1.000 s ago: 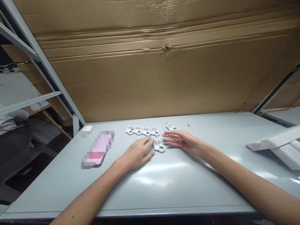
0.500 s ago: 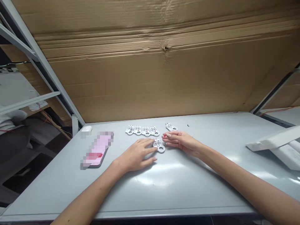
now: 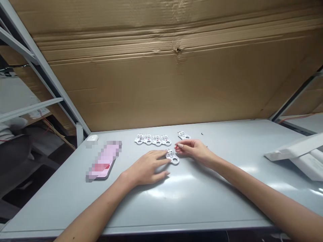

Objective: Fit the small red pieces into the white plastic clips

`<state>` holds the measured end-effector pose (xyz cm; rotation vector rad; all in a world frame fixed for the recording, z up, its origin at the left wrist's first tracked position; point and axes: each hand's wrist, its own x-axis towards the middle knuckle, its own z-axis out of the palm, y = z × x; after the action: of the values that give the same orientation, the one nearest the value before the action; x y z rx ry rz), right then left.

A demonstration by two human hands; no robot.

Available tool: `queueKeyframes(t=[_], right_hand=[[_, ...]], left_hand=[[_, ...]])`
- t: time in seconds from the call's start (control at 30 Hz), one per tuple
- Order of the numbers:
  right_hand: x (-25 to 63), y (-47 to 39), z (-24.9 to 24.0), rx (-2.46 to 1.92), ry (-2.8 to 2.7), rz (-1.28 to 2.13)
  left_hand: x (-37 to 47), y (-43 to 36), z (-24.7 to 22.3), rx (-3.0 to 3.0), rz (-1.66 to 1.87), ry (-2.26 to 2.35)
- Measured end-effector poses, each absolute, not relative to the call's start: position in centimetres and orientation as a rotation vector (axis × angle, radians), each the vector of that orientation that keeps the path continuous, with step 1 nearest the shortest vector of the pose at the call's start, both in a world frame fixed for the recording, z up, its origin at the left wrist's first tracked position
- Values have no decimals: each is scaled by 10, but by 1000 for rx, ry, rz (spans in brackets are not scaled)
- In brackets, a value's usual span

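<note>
Pinching a small red piece (image 3: 176, 146) between thumb and fingers, the right hand (image 3: 196, 151) was just beside the nearest white part (image 3: 172, 155), which lay on the grey table (image 3: 202, 198). The left hand (image 3: 148, 167) — loose, its fingers spread — touched that part's left side with its fingertips. Beyond lay a row of four white parts (image 3: 156, 140); a pink phone (image 3: 109, 155) lay farther left.

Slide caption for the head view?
Left hand at a white part, right hand pinching a small red piece; four similar parts lined up farther back.
</note>
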<state>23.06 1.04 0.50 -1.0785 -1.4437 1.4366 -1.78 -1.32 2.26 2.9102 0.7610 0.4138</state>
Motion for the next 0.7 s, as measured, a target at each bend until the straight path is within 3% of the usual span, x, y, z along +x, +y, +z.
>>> queueKeyframes(t=[0.33,0.7], right_hand=[[221,4,-4,-986,-2078,543],[224,5,-18,-915,-2189,316]], left_hand=[[-17,-14,21,2887,416,745],[-18,-15,22,2880,417,794]])
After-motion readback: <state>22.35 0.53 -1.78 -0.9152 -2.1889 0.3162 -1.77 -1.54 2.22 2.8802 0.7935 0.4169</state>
